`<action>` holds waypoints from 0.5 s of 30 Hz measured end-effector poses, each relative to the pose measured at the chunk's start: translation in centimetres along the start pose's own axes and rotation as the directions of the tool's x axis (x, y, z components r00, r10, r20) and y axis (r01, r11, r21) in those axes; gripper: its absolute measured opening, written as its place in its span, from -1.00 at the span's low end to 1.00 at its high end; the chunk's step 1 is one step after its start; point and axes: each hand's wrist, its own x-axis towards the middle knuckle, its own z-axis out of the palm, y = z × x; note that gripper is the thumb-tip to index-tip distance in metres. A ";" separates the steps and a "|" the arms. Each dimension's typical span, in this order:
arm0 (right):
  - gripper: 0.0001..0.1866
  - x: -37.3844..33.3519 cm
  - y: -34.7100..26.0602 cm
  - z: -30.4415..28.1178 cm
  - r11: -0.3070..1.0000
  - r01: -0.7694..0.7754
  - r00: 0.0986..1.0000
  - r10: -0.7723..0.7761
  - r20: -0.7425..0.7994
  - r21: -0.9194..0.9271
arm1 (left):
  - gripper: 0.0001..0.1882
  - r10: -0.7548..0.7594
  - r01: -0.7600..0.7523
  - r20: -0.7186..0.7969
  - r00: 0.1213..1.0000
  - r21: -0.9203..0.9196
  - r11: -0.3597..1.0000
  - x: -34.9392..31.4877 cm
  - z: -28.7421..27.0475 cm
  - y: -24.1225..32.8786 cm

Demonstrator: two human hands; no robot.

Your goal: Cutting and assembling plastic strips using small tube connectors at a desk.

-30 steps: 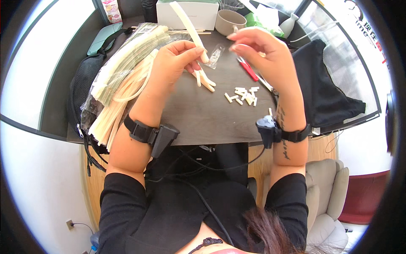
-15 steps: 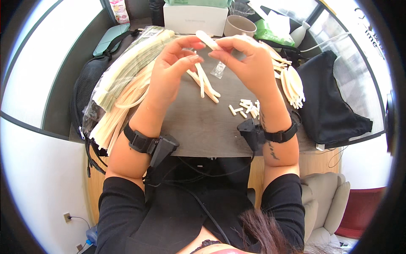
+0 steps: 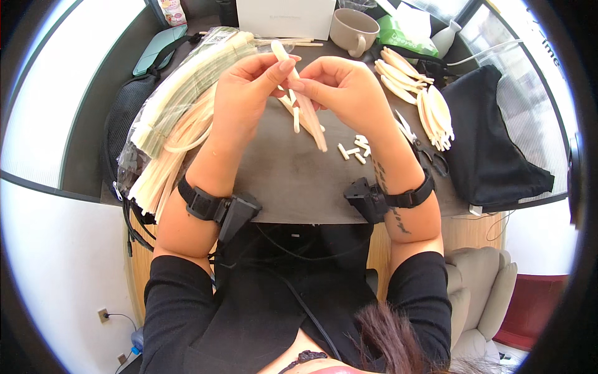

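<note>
Head view: upper centre, your left hand (image 3: 244,82) and right hand (image 3: 350,90) pinch a cream chenille strip (image 3: 280,50), both grips closed on it.

Worn on the person's head, the left fisheye camera looks steeply down from close above, taking in the torso (image 3: 249,318) near, the left hand (image 3: 254,78) and right hand (image 3: 336,87) farther off, and the worktop (image 3: 289,187) beneath them.

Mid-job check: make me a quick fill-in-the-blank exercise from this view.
The left hand and right hand each pinch the pale strip between fingers and ____.
The beige mug has its ____ turned toward the person.
The scissors lie to the ____ of the short white pieces.
Missing words: thumb; handle; right.
</note>
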 end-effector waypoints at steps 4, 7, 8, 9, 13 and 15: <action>-0.80 -0.1 -0.4 0.1 1.000 0.001 1.000 -0.001 0.005 0.018 | -0.73 -0.010 0.010 -0.014 1.000 -0.019 1.000 0.1 -0.3 0.0; -0.81 -0.1 -0.4 0.1 1.000 0.020 1.000 -0.020 -0.001 0.018 | -0.73 -0.003 0.003 -0.007 1.000 -0.022 1.000 0.1 -0.4 -0.1; -0.81 -0.1 -0.4 0.1 0.999 0.017 1.000 -0.017 0.002 0.032 | -0.73 -0.008 0.008 -0.003 1.000 -0.016 1.000 0.1 -0.3 -0.1; -0.81 -0.1 -0.4 0.1 0.999 0.016 1.000 -0.016 0.001 0.032 | -0.73 -0.013 0.013 0.000 1.000 -0.010 1.000 0.1 -0.3 0.0; -0.81 0.1 0.1 0.1 0.999 0.012 1.000 -0.012 -0.010 0.032 | -0.73 -0.022 0.023 0.021 1.000 -0.012 1.000 0.1 -0.3 -0.1; -0.81 0.1 0.1 0.1 0.999 0.025 1.000 -0.024 -0.013 0.040 | -0.75 -0.018 0.017 -0.007 1.000 -0.121 0.993 0.3 -0.5 -0.3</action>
